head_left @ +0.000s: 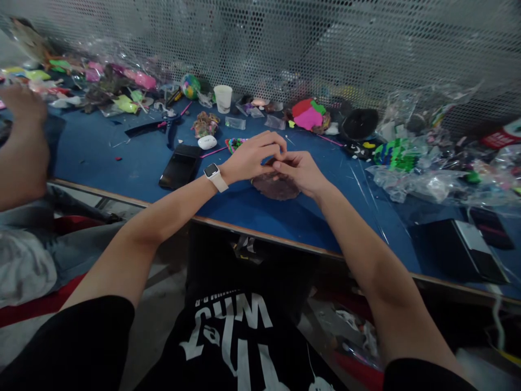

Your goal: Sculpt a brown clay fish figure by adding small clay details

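Note:
A brownish, flat, rounded piece [277, 187] lies at the near side of the blue table [317, 217], under both hands. My left hand [258, 156], with a watch on its wrist, reaches over its far edge with curled fingers. My right hand [300, 171] comes from the right, thumb and fingers pinched together at the piece's upper edge. The fingertips of both hands meet there; what they hold between them is too small to make out. Just behind my left hand lies a multicoloured beaded piece [235, 144].
A black phone [180, 166], white case [207, 142] and paper cup [223, 99] stand left of my hands. Plastic bags [435, 182] and a dark box [459, 250] are at the right. Another person's arm [24, 146] rests at the far left. A perforated metal panel [285, 43] rises behind.

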The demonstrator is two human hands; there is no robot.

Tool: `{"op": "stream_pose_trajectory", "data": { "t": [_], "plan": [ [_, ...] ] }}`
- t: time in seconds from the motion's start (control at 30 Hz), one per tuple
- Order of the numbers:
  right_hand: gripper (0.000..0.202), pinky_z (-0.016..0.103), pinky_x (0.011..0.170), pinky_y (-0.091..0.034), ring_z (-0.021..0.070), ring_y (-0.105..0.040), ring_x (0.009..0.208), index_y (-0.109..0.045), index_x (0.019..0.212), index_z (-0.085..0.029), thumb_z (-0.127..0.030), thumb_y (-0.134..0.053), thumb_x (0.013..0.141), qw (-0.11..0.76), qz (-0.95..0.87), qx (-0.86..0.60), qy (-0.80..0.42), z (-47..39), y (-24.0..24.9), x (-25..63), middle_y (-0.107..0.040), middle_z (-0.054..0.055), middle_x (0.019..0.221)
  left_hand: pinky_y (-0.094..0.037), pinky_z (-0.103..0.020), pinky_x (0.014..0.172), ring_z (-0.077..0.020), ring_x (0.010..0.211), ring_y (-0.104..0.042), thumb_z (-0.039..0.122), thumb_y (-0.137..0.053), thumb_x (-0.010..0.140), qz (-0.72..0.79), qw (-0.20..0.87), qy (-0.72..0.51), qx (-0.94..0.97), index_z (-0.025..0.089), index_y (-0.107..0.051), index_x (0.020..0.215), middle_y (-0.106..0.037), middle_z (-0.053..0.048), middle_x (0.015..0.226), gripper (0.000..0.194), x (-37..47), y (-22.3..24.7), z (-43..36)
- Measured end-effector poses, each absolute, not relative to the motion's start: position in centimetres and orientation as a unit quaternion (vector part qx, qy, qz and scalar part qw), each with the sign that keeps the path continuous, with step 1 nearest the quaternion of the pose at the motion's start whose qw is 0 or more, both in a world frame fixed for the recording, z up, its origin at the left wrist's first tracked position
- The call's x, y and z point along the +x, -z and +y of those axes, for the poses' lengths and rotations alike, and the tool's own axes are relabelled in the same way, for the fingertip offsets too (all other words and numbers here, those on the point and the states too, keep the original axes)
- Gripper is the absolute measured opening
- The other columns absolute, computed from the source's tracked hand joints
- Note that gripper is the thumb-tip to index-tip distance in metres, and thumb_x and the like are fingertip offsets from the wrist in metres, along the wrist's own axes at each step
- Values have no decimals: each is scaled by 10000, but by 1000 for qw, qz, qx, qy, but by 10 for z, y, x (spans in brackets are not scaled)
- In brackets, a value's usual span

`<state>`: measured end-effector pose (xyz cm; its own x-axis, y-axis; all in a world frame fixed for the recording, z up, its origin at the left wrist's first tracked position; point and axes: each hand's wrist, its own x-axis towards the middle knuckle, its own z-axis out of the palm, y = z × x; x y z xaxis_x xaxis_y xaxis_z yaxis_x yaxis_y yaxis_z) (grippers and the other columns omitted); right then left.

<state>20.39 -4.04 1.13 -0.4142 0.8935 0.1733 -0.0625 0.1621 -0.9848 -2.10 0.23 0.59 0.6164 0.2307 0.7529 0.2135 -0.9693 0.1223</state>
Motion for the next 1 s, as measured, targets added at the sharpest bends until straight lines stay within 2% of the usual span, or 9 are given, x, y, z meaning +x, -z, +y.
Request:
{"op": "stream_pose_trajectory", "data": {
  "t": [0.2, 0.37, 0.53, 0.67, 0.87, 1.0],
  "plan": [
    [527, 286, 715, -673, 143, -735, 734, -929, 939, -227, -675, -1109, 730, 441, -631, -326, -548, -38, -10, 207, -844, 32, 848, -602, -548, 1147, -274, 1322, -735, 398, -662, 1203, 108, 3, -410, 906, 267, -768, 1389, -762, -120, 1456, 250, -26, -8, 4],
    [596, 306, 750, -685, 176, -769, 842, -888, 896, -226, -763, -1076, 721, 454, -618, -319, -557, -40, -10, 201, -860, 66, 974, -642, -520, 1103, -277, 1289, -767, 516, -650, 1198, 138, 12, -435, 889, 277, -796, 1227, -795, -107, 1329, 281, -25, -12, 2],
    [591, 307, 752, -688, 161, -753, 792, -864, 832, -237, -774, -1078, 709, 459, -620, -322, -548, -41, -11, 199, -829, 46, 895, -646, -586, 1116, -316, 1307, -778, 540, -669, 1181, 158, 13, -418, 895, 297, -808, 1278, -798, -119, 1353, 297, -25, -13, 0],
    [592, 303, 746, -694, 170, -774, 808, -870, 846, -243, -783, -1072, 713, 454, -619, -315, -558, -41, -11, 199, -832, 46, 883, -649, -570, 1125, -308, 1304, -776, 544, -656, 1184, 168, 25, -430, 887, 276, -796, 1195, -798, -129, 1340, 302, -25, -12, -1],
    [516, 284, 717, -680, 138, -730, 719, -937, 902, -261, -726, -1086, 736, 461, -622, -321, -546, -40, -10, 202, -827, 19, 811, -636, -580, 1155, -310, 1360, -754, 549, -694, 1168, 149, 33, -406, 901, 296, -796, 1343, -792, -125, 1408, 325, -26, -13, -1],
    [564, 298, 719, -695, 165, -777, 781, -937, 930, -252, -757, -1077, 722, 449, -622, -325, -554, -40, -11, 203, -870, 40, 906, -653, -560, 1120, -291, 1305, -775, 583, -609, 1200, 165, 34, -424, 890, 282, -808, 1175, -802, -121, 1351, 363, -25, -14, -2]
  ]
}}
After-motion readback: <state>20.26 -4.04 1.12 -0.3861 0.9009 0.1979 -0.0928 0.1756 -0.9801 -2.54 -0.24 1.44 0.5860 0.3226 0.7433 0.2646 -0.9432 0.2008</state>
